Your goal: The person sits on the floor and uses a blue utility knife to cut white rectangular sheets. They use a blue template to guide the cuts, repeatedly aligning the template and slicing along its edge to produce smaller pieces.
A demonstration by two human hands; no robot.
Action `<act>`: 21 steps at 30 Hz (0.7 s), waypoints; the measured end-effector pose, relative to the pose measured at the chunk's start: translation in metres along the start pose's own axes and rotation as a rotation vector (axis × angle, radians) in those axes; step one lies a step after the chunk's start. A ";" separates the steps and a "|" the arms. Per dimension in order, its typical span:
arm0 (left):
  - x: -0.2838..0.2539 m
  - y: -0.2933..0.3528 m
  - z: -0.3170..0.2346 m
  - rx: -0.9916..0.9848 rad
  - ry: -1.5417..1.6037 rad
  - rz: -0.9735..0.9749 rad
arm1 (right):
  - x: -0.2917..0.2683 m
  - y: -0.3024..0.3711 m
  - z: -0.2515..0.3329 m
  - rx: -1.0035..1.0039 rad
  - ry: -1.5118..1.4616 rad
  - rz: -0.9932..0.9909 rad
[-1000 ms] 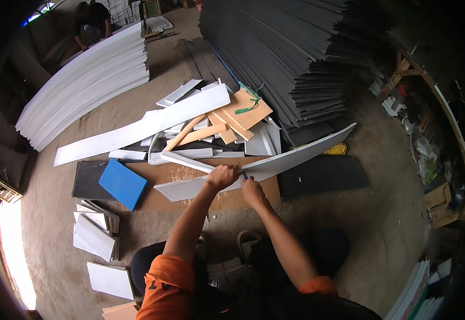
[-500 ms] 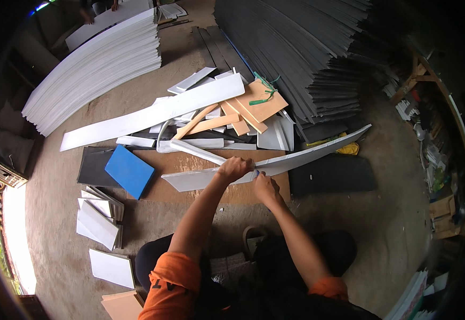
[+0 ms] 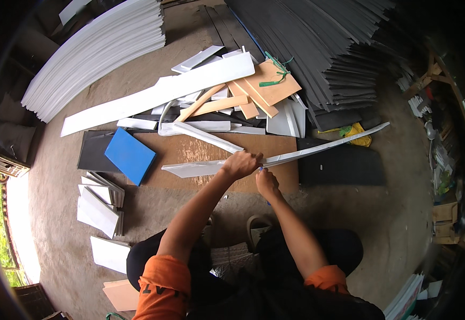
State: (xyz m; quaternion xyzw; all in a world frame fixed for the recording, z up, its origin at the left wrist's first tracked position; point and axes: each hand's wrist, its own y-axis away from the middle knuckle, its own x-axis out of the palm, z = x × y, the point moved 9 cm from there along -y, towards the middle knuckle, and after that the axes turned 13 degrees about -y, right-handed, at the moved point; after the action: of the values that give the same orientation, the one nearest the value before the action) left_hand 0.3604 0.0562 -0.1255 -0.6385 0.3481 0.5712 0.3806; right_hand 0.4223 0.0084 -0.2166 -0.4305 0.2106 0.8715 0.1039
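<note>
My left hand [image 3: 242, 165] is closed on the middle of a long white foam strip [image 3: 195, 169], which bends up to the right beyond it. Just right of and slightly below it, my right hand [image 3: 267, 182] is closed around a small blue-handled tool [image 3: 261, 169]; most of the tool is hidden in the fist. The tool's tip is close to the strip's lower edge, and I cannot tell whether it touches. Beneath the strip lies a brown board [image 3: 275, 144]. A narrow white strip [image 3: 208, 136] reaches from the pile to my left hand.
A blue sheet [image 3: 130, 156] lies across the board's left end. Beyond is a pile of white offcuts and orange pieces [image 3: 275, 85], topped by a long white sheet [image 3: 158, 96]. Tall stacks of white sheets [image 3: 94, 58] and dark sheets [image 3: 318, 48] stand behind. Small white pieces [image 3: 98, 216] lie left.
The long strip has turned more edge-on, its right part looking thinner. Both hands remain closed and sit slightly higher and farther right in the picture. The other person's hands have left the view.
</note>
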 end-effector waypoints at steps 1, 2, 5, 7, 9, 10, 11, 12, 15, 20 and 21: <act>0.003 0.002 0.003 -0.042 -0.012 0.043 | 0.006 -0.002 -0.002 0.015 -0.007 0.005; 0.001 0.000 0.004 -0.054 0.008 0.036 | 0.010 -0.005 -0.005 0.009 0.005 -0.012; -0.001 0.001 0.011 -0.104 0.046 0.011 | 0.027 -0.010 -0.008 -0.047 0.027 -0.066; -0.006 -0.003 0.009 -0.146 0.036 -0.023 | 0.030 -0.010 -0.016 -0.189 0.028 -0.197; -0.020 -0.011 0.002 -0.160 0.025 0.007 | 0.045 -0.020 -0.044 -0.081 -0.012 -0.171; -0.018 -0.014 0.000 -0.166 0.024 0.001 | 0.047 -0.017 -0.053 -0.075 0.017 -0.185; -0.020 -0.014 0.006 -0.183 0.003 -0.009 | 0.047 -0.017 -0.047 -0.089 0.035 -0.201; -0.022 -0.014 0.009 -0.195 -0.016 -0.021 | 0.046 -0.016 -0.042 -0.099 0.055 -0.221; -0.018 -0.002 0.017 -0.215 -0.054 -0.025 | 0.048 0.007 -0.038 -0.055 0.077 -0.149; -0.022 -0.011 0.003 -0.201 -0.078 -0.077 | 0.036 0.035 -0.059 0.001 0.037 -0.147; -0.021 -0.012 0.005 -0.251 -0.065 -0.084 | 0.035 0.038 -0.062 -0.002 0.038 -0.137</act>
State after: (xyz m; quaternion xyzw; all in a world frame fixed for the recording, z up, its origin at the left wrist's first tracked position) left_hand 0.3663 0.0661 -0.1043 -0.6761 0.2343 0.6142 0.3327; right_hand 0.4315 -0.0539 -0.2674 -0.4606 0.1815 0.8542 0.1590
